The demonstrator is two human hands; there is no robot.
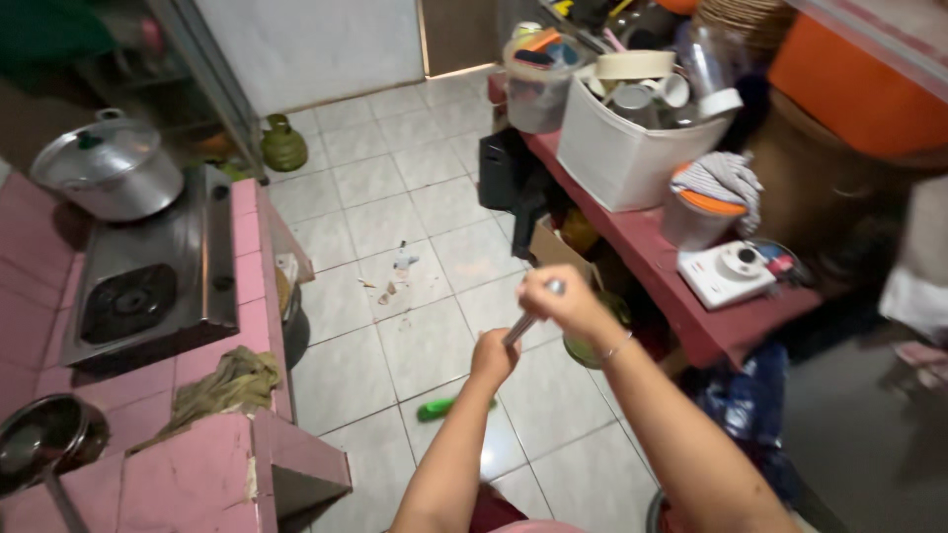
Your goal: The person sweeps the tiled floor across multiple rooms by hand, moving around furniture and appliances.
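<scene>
Both my hands grip one thin metal pole (521,327) that slants down toward the tiled floor (375,217). My right hand (559,300) closes around its top end. My left hand (494,357) holds it lower down. Below my left hand a green part (440,407) lies low over the tiles, seemingly the pole's lower end. A small scatter of scraps and dirt (397,276) sits on the white tiles ahead of my hands.
On the left, a pink tiled counter (222,464) carries a gas stove (148,281), a lidded metal pot (107,168), a crumpled rag (225,387) and a pan (39,444). On the right, a red shelf (681,296) holds a white tub (617,153) of containers. A green gas bottle (283,144) stands far back.
</scene>
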